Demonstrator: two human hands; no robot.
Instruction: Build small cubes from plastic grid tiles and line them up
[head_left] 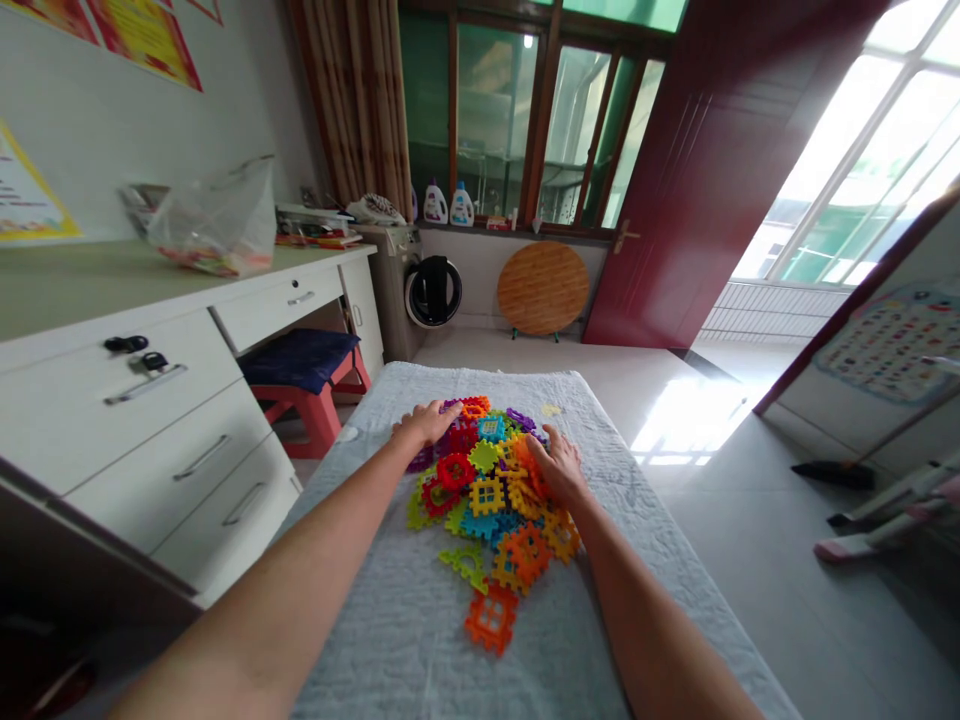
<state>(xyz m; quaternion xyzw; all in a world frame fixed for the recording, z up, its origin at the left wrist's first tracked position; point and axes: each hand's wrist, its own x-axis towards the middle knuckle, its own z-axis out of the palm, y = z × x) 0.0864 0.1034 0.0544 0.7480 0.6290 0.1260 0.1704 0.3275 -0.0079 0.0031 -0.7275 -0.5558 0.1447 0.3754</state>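
Observation:
A heap of colourful plastic interlocking building pieces (pixel 487 497) with notched edges lies on a table covered by a pale grey-blue cloth (pixel 390 620). At the heap's far left edge, my left hand (pixel 427 423) rests against purple and red pieces, its fingers stretched out. Across from it my right hand (pixel 559 463) touches the orange pieces on the right side, thumb and fingers apart. Both hands flank the heap. Nearest to me lies an orange window-shaped piece (pixel 492 618), with a lime-green triangular piece (pixel 466 567) just beyond it. Some pieces are hidden under others and behind my fingers.
A white desk with drawers (pixel 172 420) stands on the left, bearing a plastic bag (pixel 221 220). A red stool (pixel 311 405) is tucked beneath it. Beyond are a washing machine (pixel 397 290), a round wooden tabletop (pixel 544 288) and a dark red door (pixel 697 170).

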